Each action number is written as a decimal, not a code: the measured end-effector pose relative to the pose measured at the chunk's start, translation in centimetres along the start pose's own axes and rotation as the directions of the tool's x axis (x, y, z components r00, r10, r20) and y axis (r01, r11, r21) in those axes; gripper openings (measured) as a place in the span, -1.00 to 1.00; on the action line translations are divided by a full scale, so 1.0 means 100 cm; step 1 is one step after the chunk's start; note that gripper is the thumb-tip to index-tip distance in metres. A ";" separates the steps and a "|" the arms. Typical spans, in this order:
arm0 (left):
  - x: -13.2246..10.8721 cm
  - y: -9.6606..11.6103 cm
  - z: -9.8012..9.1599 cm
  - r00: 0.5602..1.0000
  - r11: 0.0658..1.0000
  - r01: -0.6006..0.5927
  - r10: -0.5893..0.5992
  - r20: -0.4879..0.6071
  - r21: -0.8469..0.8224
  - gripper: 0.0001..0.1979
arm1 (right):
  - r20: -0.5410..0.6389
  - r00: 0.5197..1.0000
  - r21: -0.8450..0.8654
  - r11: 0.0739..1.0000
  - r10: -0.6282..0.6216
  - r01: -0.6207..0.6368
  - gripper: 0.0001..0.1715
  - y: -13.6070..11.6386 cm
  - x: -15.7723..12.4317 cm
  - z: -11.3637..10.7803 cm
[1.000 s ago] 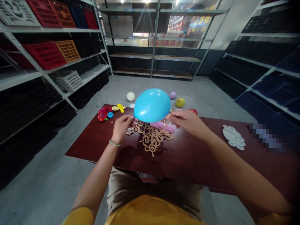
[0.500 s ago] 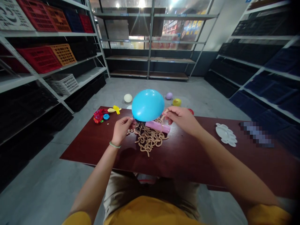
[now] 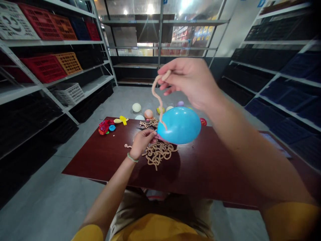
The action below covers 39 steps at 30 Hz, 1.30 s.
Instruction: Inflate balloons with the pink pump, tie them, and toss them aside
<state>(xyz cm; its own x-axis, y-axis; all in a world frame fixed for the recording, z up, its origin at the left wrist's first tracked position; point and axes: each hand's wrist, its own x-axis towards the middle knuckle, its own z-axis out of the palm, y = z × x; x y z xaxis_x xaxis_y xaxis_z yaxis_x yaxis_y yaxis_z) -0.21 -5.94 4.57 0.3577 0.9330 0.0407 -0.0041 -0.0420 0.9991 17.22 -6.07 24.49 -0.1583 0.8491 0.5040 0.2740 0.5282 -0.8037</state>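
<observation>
Above the table, my left hand point(image 3: 143, 143) pinches the neck of an inflated blue balloon point(image 3: 182, 125), whose round end points right. My right hand point(image 3: 189, 80) is raised higher, fingertips closed on one end of a wavy beige cord point(image 3: 156, 93). That cord hangs down to the balloon's left side; whether it touches the neck I cannot tell. Below the balloon lies a tangled pile of similar beige cords point(image 3: 157, 155), with more cords point(image 3: 147, 124) behind my left hand. A pink roll is mostly hidden behind the balloon and hand.
On the dark red table point(image 3: 100, 157), deflated red balloons point(image 3: 105, 127), a blue one point(image 3: 112, 128) and yellow ones point(image 3: 122, 120) lie at the left. Several inflated balloons, including a pale green one point(image 3: 136, 107), rest on the floor beyond. Shelves with crates point(image 3: 45, 68) stand around.
My right hand has risen, lifting the beige cord so it hangs stretched out. The blue balloon has swung to the right and slightly down, and my left hand has shifted right with its neck.
</observation>
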 end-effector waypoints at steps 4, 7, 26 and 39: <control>-0.001 -0.003 0.011 0.998 0.995 -0.055 0.057 -0.029 0.077 -0.75 | 0.022 0.998 -0.140 0.989 0.055 -0.052 -0.88 0.032 0.016 0.030; -0.003 -0.004 0.009 0.990 0.979 -0.119 0.129 -0.054 0.163 -0.76 | 0.076 0.994 -0.375 0.926 0.083 -0.049 -0.81 0.056 0.006 0.041; 0.001 0.028 -0.023 0.918 0.864 -0.364 0.395 -0.021 0.349 -0.85 | 0.082 0.987 -0.672 0.724 -0.137 0.156 -0.70 0.074 -0.066 0.038; 0.000 0.033 -0.018 0.990 0.980 -0.034 0.007 -0.141 -0.194 -0.70 | 0.056 0.950 -0.616 0.738 -0.308 0.276 -0.70 0.075 -0.098 0.053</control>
<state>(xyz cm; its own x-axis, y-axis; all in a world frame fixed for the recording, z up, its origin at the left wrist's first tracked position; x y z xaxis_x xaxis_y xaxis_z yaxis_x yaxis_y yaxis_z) -1.88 -5.43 7.85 0.2228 0.9737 0.0485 -0.1972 -0.0037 0.9804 15.81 -10.40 11.88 -0.2879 0.6446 0.7083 0.7427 0.6172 -0.2598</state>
